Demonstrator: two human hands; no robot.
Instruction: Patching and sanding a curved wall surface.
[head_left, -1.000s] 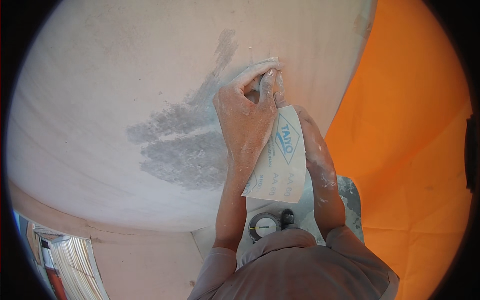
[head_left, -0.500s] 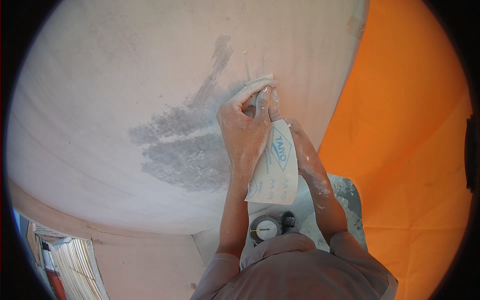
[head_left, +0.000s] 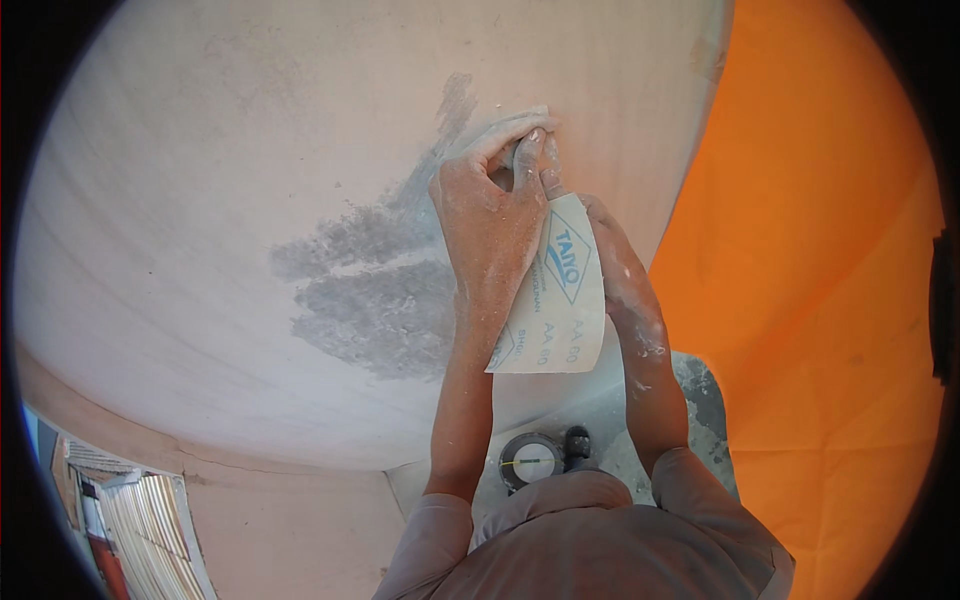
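A pale sheet of sandpaper point(head_left: 565, 300) with blue print on its back hangs down between my two wrists. Its upper end is against the whitish wall point(head_left: 250, 150). My left hand point(head_left: 495, 195), dusted white, is closed on that upper end, thumb bent over it and fingers reaching along the wall. My right hand point(head_left: 615, 260) grips the sheet from the right side, its fingers partly hidden behind the paper. Left of my hands lies a rough dark grey patch point(head_left: 380, 310) on the wall, with a narrower streak point(head_left: 455, 110) running upward.
An orange sheet point(head_left: 810, 250) hangs along the right, past the wall's edge. Below, near my shoe point(head_left: 576, 445), stands a round container point(head_left: 530, 462) with a pale top, on a grey splattered floor point(head_left: 705, 415). Corrugated panels point(head_left: 150, 530) show at the lower left.
Both hands and the sandpaper have moved a short way up the wall. The grip looks the same.
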